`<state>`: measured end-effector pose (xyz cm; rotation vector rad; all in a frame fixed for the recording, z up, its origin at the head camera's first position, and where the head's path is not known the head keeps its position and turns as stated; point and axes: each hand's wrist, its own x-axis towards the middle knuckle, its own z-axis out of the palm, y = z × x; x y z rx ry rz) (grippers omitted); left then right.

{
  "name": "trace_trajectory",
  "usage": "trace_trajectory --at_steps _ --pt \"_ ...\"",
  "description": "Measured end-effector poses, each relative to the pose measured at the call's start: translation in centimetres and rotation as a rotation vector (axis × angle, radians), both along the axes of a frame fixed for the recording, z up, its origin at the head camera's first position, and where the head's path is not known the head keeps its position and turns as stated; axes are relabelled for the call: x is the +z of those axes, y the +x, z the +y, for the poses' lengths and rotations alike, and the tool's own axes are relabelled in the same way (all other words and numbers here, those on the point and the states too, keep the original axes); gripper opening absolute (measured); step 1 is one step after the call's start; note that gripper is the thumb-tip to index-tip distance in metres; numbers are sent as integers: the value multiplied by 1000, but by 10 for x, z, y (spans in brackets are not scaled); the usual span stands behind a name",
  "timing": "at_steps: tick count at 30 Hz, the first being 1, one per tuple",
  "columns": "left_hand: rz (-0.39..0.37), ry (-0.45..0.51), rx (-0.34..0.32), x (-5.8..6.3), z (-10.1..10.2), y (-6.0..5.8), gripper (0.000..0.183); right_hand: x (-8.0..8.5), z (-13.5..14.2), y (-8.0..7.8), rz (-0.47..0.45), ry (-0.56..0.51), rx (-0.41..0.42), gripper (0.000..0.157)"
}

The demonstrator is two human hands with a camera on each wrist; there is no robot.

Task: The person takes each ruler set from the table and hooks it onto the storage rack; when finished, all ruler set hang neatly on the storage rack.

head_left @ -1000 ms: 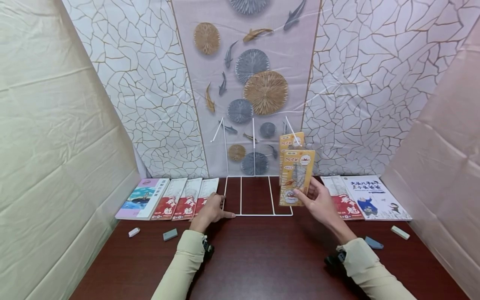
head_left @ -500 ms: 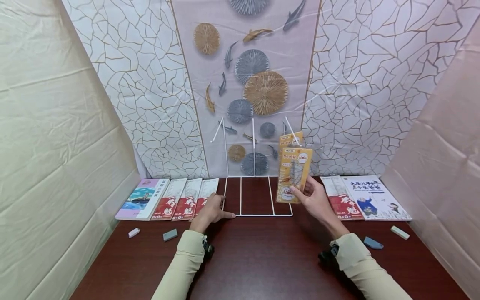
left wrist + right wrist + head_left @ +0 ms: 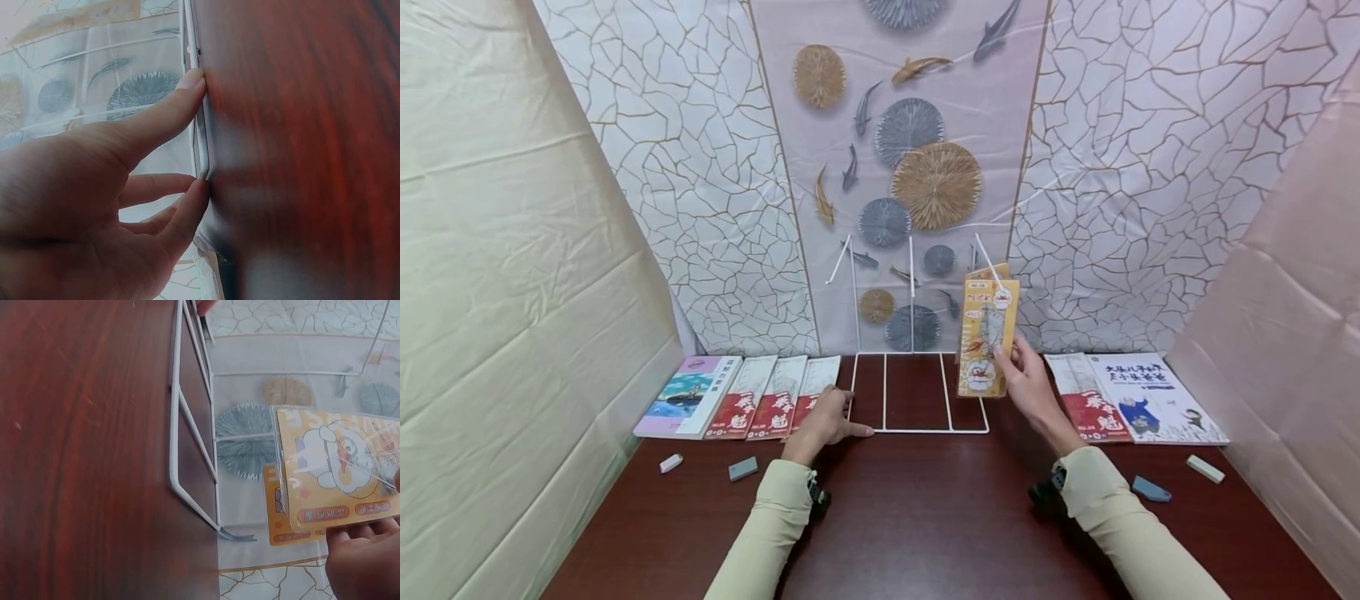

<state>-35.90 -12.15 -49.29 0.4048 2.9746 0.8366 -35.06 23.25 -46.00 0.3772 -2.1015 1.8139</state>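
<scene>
A white wire display rack (image 3: 913, 431) stands on the table, with three arms jutting from its uprights. My left hand (image 3: 826, 421) rests on its front left corner. In the left wrist view, the thumb (image 3: 192, 80) and a fingertip touch the rack's bars apart from each other. My right hand (image 3: 1033, 392) pinches a yellow blister pack (image 3: 987, 367) printed DUCK by its right edge. The pack's top meets the tip of the rack's right arm; I cannot tell whether the arm passes through it. A second yellow pack (image 3: 273, 506) hangs behind, mostly hidden.
Red-and-white booklets (image 3: 765, 408) and a pink-and-blue book (image 3: 688, 396) lie left of the rack. Right of it lie another booklet (image 3: 1086, 396) and a white book (image 3: 1157, 400). Small erasers or blocks (image 3: 743, 468) dot the table (image 3: 910, 517) before them. Cloth walls enclose the sides.
My right hand has carried the front pack up and back until its top meets the right arm's tip. The left hand has stayed on the rack's corner. The head view has shifted slightly.
</scene>
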Motion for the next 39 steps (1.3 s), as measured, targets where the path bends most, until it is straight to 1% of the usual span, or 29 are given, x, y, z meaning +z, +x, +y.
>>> trace_trajectory --at_steps 2,5,9,11,14,17,19,22,25,29,31,34,36,38,39 --pt "0 -4 1 0 1 0 86 -1 2 -3 3 -2 -1 41" --pt "-4 -5 4 -1 1 0 86 9 2 3 -16 11 -5 41" --pt "-5 -16 6 -3 2 0 85 23 1 17 -43 51 -37 41" --pt "-4 -18 8 -3 2 0 85 23 3 19 -48 68 -65 42" --pt "-4 -24 2 -4 4 0 86 17 13 18 -55 69 -112 41" --pt "-12 -26 -4 -4 5 0 88 1 31 13 -51 59 -172 42" --pt "-14 -31 -7 -4 6 1 88 -11 45 10 -52 73 -220 42" --pt "-9 -38 -3 -3 5 0 88 -23 68 10 -82 172 -287 42" --pt "-9 -37 1 -2 4 0 87 -28 88 15 -124 359 -335 43" --pt "-10 -38 3 -1 3 0 86 -32 111 20 -122 600 -359 43" --pt "-4 -46 -1 0 3 0 86 -34 118 21 -137 696 -351 45" --pt "1 -51 -5 -1 2 0 86 -37 122 22 -209 825 -285 51" --pt "11 -54 -6 -1 1 0 86 -37 122 22 -244 870 -238 53" --pt "17 -49 -4 -1 0 -1 86 -38 120 21 -241 900 -219 52" --pt "19 -49 -4 -1 0 -1 86 -38 119 21 -218 912 -230 50"
